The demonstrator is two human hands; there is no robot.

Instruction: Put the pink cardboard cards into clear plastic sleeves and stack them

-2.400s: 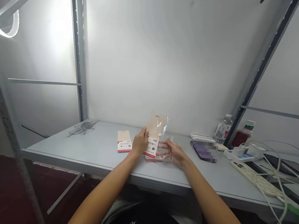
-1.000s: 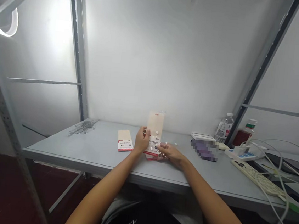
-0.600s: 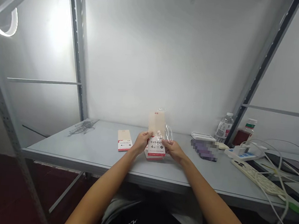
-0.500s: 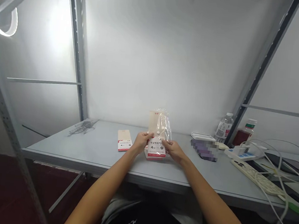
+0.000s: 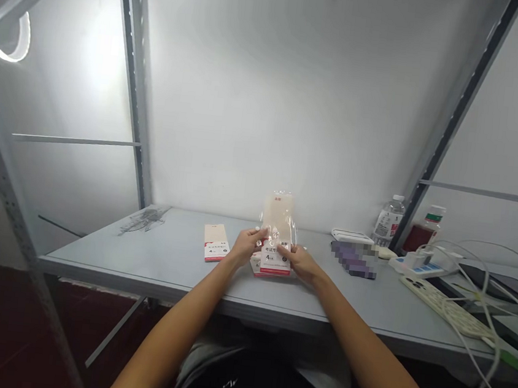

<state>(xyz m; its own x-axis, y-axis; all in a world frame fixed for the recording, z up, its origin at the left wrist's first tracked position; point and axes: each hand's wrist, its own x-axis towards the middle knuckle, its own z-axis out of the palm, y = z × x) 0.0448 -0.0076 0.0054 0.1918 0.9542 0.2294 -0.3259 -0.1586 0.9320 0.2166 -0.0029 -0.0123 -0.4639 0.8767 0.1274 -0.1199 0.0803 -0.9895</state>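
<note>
A flat beige-and-white packet [image 5: 279, 221] with a red lower band and printed characters stands upright in a clear plastic sleeve [image 5: 293, 228] above the table. My left hand [image 5: 248, 245] pinches the sleeve at its left side with closed fingers. My right hand [image 5: 300, 261] grips the lower right of the packet, its thumb over the printed front. Partly hidden behind the held packet, another similar packet [image 5: 256, 270] lies on the table. To the left of my left hand, one more packet [image 5: 215, 243] lies flat, face up.
A heap of crumpled clear film [image 5: 145, 220] lies at the left. On the right are a purple blurred item [image 5: 354, 259], bottles [image 5: 388, 223], a power strip [image 5: 425, 263], a cream keyboard [image 5: 444, 306] and loose cables [image 5: 483, 304]. Metal posts [image 5: 134, 82] frame the grey table [image 5: 173, 259].
The held packet has shifted slightly right and now sits near the middle of the sleeve. My right thumb reaches farther over its front; my left hand stays at the left edge.
</note>
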